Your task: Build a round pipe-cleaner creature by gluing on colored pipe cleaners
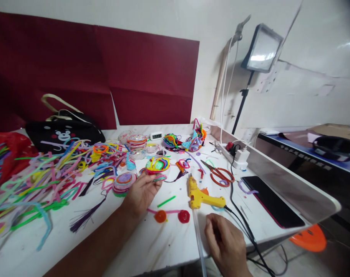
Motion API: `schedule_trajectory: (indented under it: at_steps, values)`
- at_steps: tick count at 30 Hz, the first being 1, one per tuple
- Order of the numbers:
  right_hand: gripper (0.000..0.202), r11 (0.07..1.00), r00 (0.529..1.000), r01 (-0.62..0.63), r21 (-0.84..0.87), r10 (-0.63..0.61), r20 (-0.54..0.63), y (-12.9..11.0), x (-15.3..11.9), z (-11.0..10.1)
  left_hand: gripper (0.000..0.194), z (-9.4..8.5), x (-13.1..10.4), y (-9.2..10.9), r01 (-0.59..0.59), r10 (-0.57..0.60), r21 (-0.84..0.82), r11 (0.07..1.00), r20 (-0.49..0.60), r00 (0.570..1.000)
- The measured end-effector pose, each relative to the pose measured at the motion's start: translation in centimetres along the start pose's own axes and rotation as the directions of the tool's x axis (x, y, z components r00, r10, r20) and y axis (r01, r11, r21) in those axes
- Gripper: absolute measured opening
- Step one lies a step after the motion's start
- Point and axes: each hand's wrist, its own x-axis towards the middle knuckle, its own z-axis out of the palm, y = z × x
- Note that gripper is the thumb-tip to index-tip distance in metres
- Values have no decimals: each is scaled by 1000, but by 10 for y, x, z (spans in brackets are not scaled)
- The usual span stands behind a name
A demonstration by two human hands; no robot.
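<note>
My left hand holds a round piece wrapped in yellow, green, red and blue pipe cleaners, raised a little over the white table. Its fingers grip the lower edge. To the left of that hand is a purple and pink round piece. My right hand rests at the table's front edge with its fingers curled; what they hold, if anything, is hidden. Just beyond it lies a yellow glue gun with a clear glue stick reaching toward me. A pink strip bears orange and red discs.
Loose pipe cleaners cover the left side. Orange-handled scissors, a black phone and a black cable lie on the right. Behind are a small clock, a black bag and a lamp.
</note>
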Motion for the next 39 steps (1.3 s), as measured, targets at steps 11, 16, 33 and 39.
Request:
schedule_trajectory:
  at_steps: [11,16,33,39]
  values:
    - [12,1000,1000,-7,-14,7,0,-2,2,-1,23,-5,5,-4,-63,58,65,996,79,995]
    - [12,1000,1000,2,-19,-2,-2,-2,2,-1,28,-5,5,-6,-107,93,111,988,129,987]
    - [13,1000,1000,7,-17,-7,15,0,1,1,28,1,-1,0,-24,24,13,1000,7,1000]
    - [12,1000,1000,-4,-12,5,29,1,-1,2,26,2,-2,1,-16,16,11,1000,-11,1000]
